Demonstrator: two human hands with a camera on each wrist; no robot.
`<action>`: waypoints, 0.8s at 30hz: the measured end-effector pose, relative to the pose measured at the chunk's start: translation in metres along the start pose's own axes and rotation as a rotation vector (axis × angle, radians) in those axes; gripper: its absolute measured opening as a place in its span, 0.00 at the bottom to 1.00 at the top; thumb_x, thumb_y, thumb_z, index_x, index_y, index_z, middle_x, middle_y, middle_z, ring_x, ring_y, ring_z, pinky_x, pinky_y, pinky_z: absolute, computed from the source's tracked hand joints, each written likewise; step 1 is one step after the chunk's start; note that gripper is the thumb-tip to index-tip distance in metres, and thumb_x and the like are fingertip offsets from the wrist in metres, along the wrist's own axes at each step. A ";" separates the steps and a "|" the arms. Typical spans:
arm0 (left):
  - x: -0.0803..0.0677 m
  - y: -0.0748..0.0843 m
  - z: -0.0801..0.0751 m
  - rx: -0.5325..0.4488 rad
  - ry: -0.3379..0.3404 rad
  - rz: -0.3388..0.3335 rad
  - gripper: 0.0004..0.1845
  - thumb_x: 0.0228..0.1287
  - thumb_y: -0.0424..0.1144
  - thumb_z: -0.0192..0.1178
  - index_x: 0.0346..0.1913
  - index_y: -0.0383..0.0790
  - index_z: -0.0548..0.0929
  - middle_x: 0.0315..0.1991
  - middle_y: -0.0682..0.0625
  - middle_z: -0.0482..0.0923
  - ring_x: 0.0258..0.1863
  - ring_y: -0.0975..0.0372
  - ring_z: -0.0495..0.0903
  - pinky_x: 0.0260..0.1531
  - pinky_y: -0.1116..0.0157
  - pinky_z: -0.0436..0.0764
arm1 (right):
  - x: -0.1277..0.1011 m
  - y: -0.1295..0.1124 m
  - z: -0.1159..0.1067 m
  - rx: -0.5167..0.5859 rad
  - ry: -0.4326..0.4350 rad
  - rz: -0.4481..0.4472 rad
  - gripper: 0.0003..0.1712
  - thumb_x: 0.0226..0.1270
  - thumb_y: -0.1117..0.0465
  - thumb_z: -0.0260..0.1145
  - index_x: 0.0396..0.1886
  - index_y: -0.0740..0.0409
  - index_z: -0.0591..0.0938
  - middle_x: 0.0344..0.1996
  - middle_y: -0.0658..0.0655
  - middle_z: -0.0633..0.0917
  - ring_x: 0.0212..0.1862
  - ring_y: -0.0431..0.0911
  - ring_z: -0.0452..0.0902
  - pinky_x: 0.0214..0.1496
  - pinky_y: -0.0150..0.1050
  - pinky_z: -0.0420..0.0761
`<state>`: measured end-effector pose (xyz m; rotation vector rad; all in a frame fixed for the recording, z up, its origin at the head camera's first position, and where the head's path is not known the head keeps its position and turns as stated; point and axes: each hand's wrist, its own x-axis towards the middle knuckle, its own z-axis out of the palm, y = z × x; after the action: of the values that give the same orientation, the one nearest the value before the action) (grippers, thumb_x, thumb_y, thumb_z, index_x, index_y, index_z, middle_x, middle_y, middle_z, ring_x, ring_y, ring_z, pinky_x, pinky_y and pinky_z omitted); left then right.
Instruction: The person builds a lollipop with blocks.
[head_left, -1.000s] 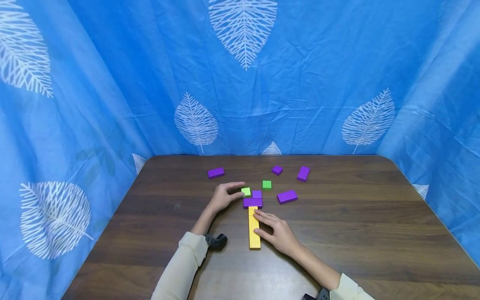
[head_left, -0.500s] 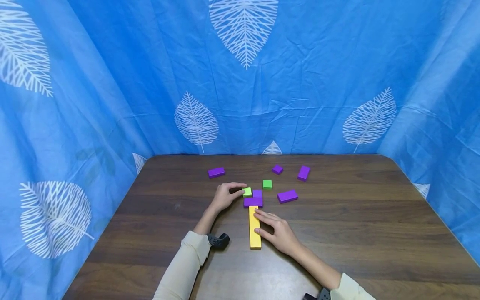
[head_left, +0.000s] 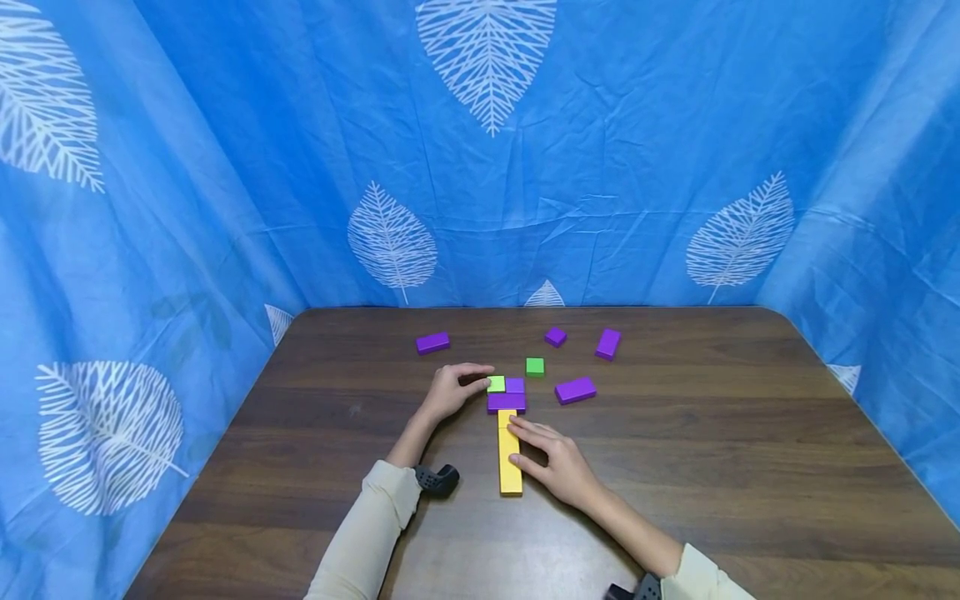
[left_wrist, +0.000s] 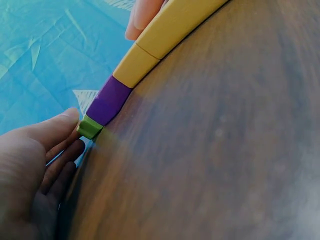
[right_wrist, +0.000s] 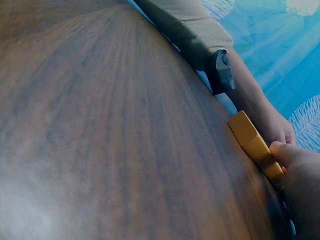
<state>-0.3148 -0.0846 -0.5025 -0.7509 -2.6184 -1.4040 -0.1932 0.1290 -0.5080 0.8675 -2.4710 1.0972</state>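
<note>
My left hand (head_left: 452, 392) pinches a lime-green block (head_left: 496, 384) between thumb and fingers. That block sits flush against the left side of a small purple block (head_left: 514, 385). Both stand along the far side of a purple rectangular block (head_left: 506, 402). Below these, a short yellow block (head_left: 507, 418) and a long yellow block (head_left: 510, 467) form a straight column toward me. My right hand (head_left: 564, 471) rests its extended fingertips and thumb against the right side of the yellow column. The left wrist view shows the lime-green block (left_wrist: 90, 127) at the row's end, by the left thumb.
Behind the row lies a green block (head_left: 535, 367). Loose purple blocks lie around it: one at the back left (head_left: 432, 343), a small one (head_left: 556, 337), one at the back right (head_left: 608, 344) and one nearer (head_left: 575, 391). A blue leaf-print curtain (head_left: 600, 167) encloses the wooden table (head_left: 675, 450).
The left hand has shifted slightly right, bringing the lime-green block from a slant to square against the small purple block. The right hand has stayed on the yellow blocks.
</note>
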 end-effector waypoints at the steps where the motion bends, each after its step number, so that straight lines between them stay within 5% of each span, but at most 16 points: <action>1: 0.000 0.000 0.000 0.003 -0.003 0.002 0.13 0.59 0.39 0.63 0.47 0.42 0.84 0.45 0.50 0.82 0.49 0.59 0.78 0.52 0.60 0.74 | 0.000 0.000 0.000 -0.002 0.000 -0.001 0.25 0.59 0.55 0.67 0.55 0.60 0.79 0.57 0.53 0.76 0.57 0.51 0.72 0.56 0.49 0.72; 24: 0.001 -0.004 0.003 0.050 -0.035 0.020 0.12 0.60 0.42 0.62 0.46 0.45 0.85 0.43 0.52 0.83 0.49 0.60 0.78 0.52 0.59 0.73 | -0.001 0.002 0.002 0.002 0.005 -0.007 0.24 0.60 0.55 0.67 0.55 0.60 0.78 0.58 0.54 0.76 0.58 0.51 0.72 0.56 0.49 0.72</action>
<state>-0.3169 -0.0841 -0.5073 -0.8004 -2.6542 -1.3269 -0.1937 0.1290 -0.5104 0.8724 -2.4616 1.0986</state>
